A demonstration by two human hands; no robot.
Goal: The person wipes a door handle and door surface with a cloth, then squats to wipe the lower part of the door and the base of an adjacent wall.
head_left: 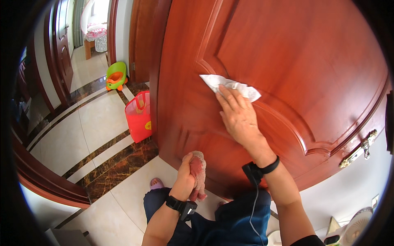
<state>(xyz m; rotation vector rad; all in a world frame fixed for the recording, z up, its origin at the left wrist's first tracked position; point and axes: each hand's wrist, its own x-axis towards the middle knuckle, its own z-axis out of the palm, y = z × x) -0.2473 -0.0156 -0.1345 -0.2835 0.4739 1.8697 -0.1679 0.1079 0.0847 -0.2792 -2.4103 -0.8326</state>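
A reddish-brown wooden door point(271, 53) with raised panel moulding fills the middle and right. My right hand point(239, 112) presses a white paper tissue or wipe point(250, 91) flat against it, beside the curved moulding. The fingers are stretched out over the sheet, whose corners stick out on both sides. Lower and to the left, my left hand point(186, 174) is closed around a bunched pink and beige cloth point(198, 172), held apart from the door. Both wrists wear black straps with small devices.
An ornate metal door handle point(361, 149) is at the door's right. A red bag point(139, 119) stands on the floor by the door's left edge; beyond it sits a green and orange child's potty point(116, 76). A white fan point(358, 227) is at the lower right.
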